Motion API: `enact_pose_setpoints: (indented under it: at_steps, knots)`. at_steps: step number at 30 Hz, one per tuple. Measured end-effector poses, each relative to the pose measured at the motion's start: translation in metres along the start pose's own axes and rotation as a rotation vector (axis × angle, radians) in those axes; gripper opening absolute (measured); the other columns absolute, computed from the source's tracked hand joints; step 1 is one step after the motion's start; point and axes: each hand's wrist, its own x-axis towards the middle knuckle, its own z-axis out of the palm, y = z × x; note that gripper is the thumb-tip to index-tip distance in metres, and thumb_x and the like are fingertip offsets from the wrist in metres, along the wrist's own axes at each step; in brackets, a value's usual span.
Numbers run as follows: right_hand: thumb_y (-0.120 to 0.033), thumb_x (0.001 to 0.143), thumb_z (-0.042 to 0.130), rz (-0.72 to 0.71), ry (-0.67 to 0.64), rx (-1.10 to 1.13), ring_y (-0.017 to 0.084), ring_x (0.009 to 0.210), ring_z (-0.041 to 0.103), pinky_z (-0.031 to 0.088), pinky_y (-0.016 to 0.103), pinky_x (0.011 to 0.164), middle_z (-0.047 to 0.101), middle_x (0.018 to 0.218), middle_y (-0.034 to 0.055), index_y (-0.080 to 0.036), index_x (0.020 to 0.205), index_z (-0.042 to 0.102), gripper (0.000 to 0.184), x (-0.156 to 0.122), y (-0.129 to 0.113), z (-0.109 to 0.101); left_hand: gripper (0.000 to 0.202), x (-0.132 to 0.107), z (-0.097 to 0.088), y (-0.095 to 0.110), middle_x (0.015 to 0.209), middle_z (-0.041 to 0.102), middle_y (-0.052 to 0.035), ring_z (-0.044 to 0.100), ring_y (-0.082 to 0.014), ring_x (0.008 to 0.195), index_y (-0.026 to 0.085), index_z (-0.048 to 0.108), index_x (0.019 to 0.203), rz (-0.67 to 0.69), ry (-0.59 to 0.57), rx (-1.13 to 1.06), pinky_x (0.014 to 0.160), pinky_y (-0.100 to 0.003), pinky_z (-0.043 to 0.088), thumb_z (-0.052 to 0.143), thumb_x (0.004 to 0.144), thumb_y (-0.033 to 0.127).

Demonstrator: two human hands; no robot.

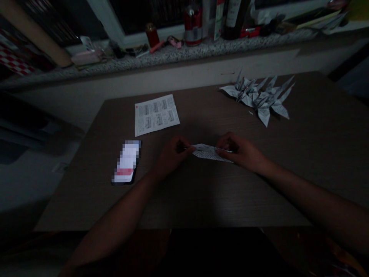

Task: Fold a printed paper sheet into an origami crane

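Observation:
A folded piece of printed paper [208,152], long and narrow with pointed ends, is held between my two hands above the middle of the table. My left hand [176,154] pinches its left end between thumb and fingers. At the right end, my right hand [238,151] grips it the same way, with the thumb along the near edge. Beyond my left hand lies a flat printed sheet [157,114]. Several folded paper cranes [259,94] sit in a cluster at the far right.
A phone [127,161] with a lit, blurred screen lies on the brown table [184,204], left of my left hand. Behind the table, a granite windowsill [170,57] carries a red can [193,24], a dark bottle [233,19], a small jar [152,35] and other clutter.

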Motion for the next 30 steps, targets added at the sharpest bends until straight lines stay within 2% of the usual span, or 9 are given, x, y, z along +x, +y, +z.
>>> enact_pose_setpoints:
  at_steps: [5, 9, 13, 15, 18, 22, 27, 30]
  knots:
    - [-0.047, 0.087, 0.073, 0.046, -0.04, 0.0, 0.021, 0.081, 0.069, 0.056, 0.036, 0.074, 0.075, 0.09, 0.0059, -0.022, 0.102, 0.072, 0.029, 0.001, -0.003, 0.0, 0.024, 0.0, 0.003, 0.002, 0.093, 0.069, -0.0023, 0.068, -0.02, 0.089, 0.02, 0.06, 0.094, -0.011, 0.009, 0.042, 0.079, -0.032, 0.053, 0.076, 0.086, 0.036]
    - [-0.043, 0.086, 0.072, 0.06, -0.062, -0.052, 0.022, 0.083, 0.07, 0.054, 0.035, 0.075, 0.076, 0.091, 0.0056, -0.022, 0.1, 0.076, 0.026, 0.001, -0.006, -0.002, 0.019, -0.002, 0.006, 0.005, 0.101, 0.07, -0.0029, 0.068, -0.019, 0.095, 0.02, 0.062, 0.102, 0.004, 0.006, 0.118, 0.083, -0.031, 0.054, 0.071, 0.089, 0.031]
    - [-0.042, 0.087, 0.072, 0.066, -0.08, -0.059, 0.022, 0.084, 0.07, 0.053, 0.034, 0.075, 0.077, 0.092, 0.0051, -0.022, 0.099, 0.077, 0.024, -0.001, -0.009, 0.0, 0.025, -0.005, 0.009, 0.009, 0.11, 0.074, -0.0031, 0.069, -0.0209, 0.103, 0.021, 0.069, 0.112, 0.013, -0.108, 0.223, 0.091, -0.033, 0.053, 0.069, 0.091, 0.035]
    - [-0.041, 0.086, 0.072, 0.061, -0.091, -0.054, 0.022, 0.083, 0.069, 0.053, 0.034, 0.075, 0.076, 0.092, 0.005, -0.022, 0.099, 0.077, 0.023, -0.001, -0.01, 0.002, 0.027, -0.006, 0.011, 0.012, 0.108, 0.076, -0.0031, 0.07, -0.022, 0.101, 0.021, 0.073, 0.109, -0.008, -0.156, 0.261, 0.092, -0.034, 0.052, 0.068, 0.092, 0.041]
    - [-0.041, 0.087, 0.071, 0.061, -0.119, -0.043, 0.021, 0.081, 0.069, 0.053, 0.034, 0.073, 0.076, 0.09, 0.0049, -0.022, 0.099, 0.076, 0.024, -0.002, -0.012, 0.004, 0.03, -0.006, 0.012, 0.013, 0.102, 0.077, -0.0033, 0.07, -0.0221, 0.094, 0.02, 0.075, 0.104, -0.035, -0.154, 0.275, 0.089, -0.034, 0.053, 0.066, 0.093, 0.046]
    - [-0.04, 0.088, 0.069, 0.045, -0.164, -0.029, 0.02, 0.08, 0.068, 0.052, 0.032, 0.071, 0.075, 0.088, 0.0044, -0.021, 0.104, 0.076, 0.026, -0.001, -0.015, 0.007, 0.029, -0.006, 0.014, 0.013, 0.096, 0.077, -0.0029, 0.069, -0.0205, 0.088, 0.02, 0.077, 0.101, -0.053, -0.138, 0.266, 0.084, -0.032, 0.053, 0.067, 0.091, 0.045]
    - [-0.044, 0.092, 0.066, 0.049, -0.216, -0.011, 0.019, 0.077, 0.066, 0.05, 0.031, 0.07, 0.073, 0.084, 0.0031, -0.022, 0.095, 0.077, 0.025, -0.002, -0.015, 0.012, 0.026, -0.007, 0.017, 0.013, 0.092, 0.076, -0.0022, 0.069, -0.0199, 0.086, 0.02, 0.077, 0.094, -0.027, -0.17, 0.236, 0.08, -0.03, 0.051, 0.069, 0.089, 0.044]
    - [-0.044, 0.092, 0.066, 0.045, -0.198, -0.034, 0.019, 0.077, 0.066, 0.05, 0.031, 0.069, 0.073, 0.083, 0.0029, -0.022, 0.093, 0.077, 0.025, -0.002, -0.013, 0.012, 0.027, -0.007, 0.018, 0.015, 0.094, 0.077, -0.0025, 0.069, -0.0201, 0.087, 0.02, 0.078, 0.097, -0.042, -0.163, 0.185, 0.081, -0.03, 0.051, 0.071, 0.089, 0.045]
